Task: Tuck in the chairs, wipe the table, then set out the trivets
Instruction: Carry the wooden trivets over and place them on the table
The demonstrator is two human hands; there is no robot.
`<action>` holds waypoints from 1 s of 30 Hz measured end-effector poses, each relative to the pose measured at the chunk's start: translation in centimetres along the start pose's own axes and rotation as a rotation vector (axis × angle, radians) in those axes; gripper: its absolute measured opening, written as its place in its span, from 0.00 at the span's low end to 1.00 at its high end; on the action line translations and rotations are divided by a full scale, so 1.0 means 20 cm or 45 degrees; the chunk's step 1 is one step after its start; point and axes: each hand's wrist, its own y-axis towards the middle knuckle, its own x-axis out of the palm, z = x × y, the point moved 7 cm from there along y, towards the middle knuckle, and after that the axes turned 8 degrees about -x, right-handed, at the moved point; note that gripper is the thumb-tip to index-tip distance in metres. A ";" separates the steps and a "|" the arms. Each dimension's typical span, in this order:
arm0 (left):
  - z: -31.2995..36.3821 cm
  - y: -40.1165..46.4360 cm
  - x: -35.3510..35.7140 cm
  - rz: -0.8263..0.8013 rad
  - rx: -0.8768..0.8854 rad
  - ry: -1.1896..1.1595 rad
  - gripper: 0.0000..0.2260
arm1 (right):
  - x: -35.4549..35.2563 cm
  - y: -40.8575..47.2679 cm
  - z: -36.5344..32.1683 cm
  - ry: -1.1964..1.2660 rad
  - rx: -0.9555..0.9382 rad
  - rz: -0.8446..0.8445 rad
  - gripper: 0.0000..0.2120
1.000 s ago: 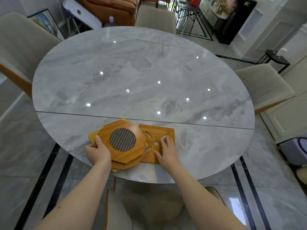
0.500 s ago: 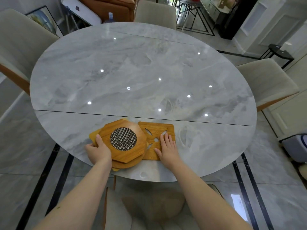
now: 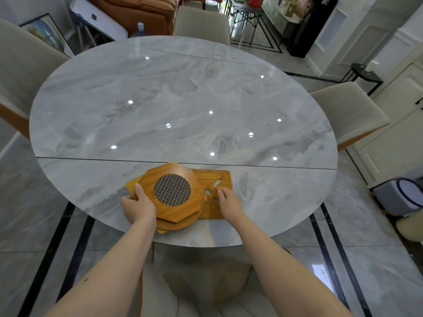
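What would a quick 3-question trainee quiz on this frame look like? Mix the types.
1. True or false: the octagonal trivet with the mesh centre lies on top of the stack.
2. Which hand touches the rectangular trivet? A) left B) right
3. Fill in: the trivets sit near the table's ____ edge.

Key: 1 true. 2 B: the right hand rests on it, while the left hand holds the stack's edge. 3 near.

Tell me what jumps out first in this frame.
A stack of wooden trivets sits at the near edge of a big oval marble table, the top one eight-sided with a round mesh centre. The left hand grips the stack's left edge, while the right hand rests on a rectangular trivet beside it. Beige chairs ring the table.
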 end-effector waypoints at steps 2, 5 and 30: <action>0.00 -0.03 0.02 -0.034 0.008 0.012 0.16 | -0.04 -0.05 0.00 0.348 0.125 0.057 0.15; 0.01 -0.12 0.07 -0.090 0.055 0.041 0.16 | -0.09 -0.14 -0.02 0.601 0.188 0.118 0.14; -0.62 -1.71 0.80 -0.857 0.342 0.362 0.16 | -1.28 -1.43 0.93 0.907 0.631 1.106 0.18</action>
